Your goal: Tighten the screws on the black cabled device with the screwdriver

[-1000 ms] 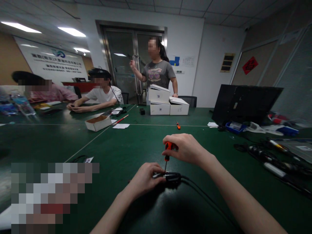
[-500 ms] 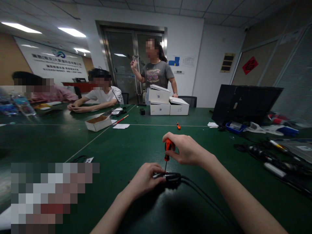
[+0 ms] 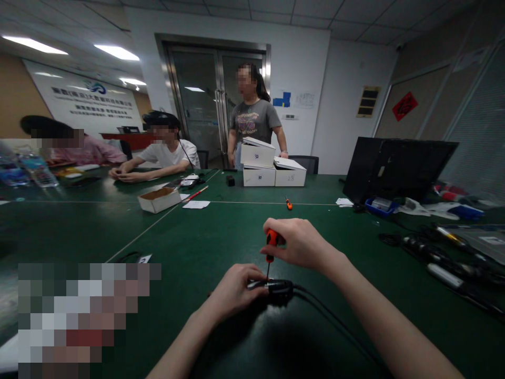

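Note:
My right hand (image 3: pixel 294 241) is closed round the orange and black handle of a screwdriver (image 3: pixel 271 238), held upright. Its thin shaft points down and meets a black device (image 3: pixel 279 287) with a shiny part, low in the middle of the head view. Closed on the left end of that device, my left hand (image 3: pixel 242 284) pins it by the table. Black cables run from its right end toward the lower right. The exact spot under the screwdriver tip is too small to make out.
Beyond my hands a small orange screwdriver (image 3: pixel 289 203) lies on the green table (image 3: pixel 221 231). White boxes (image 3: pixel 259 176) are stacked behind it, an open box (image 3: pixel 159 200) stands left. At right are a monitor (image 3: pixel 398 171) and cables (image 3: pixel 437 258). Several people are across the table.
My right hand and the screwdriver handle have shifted slightly, with the fingers placed differently on it. My left hand and the device stay put. The standing person has lowered a raised hand.

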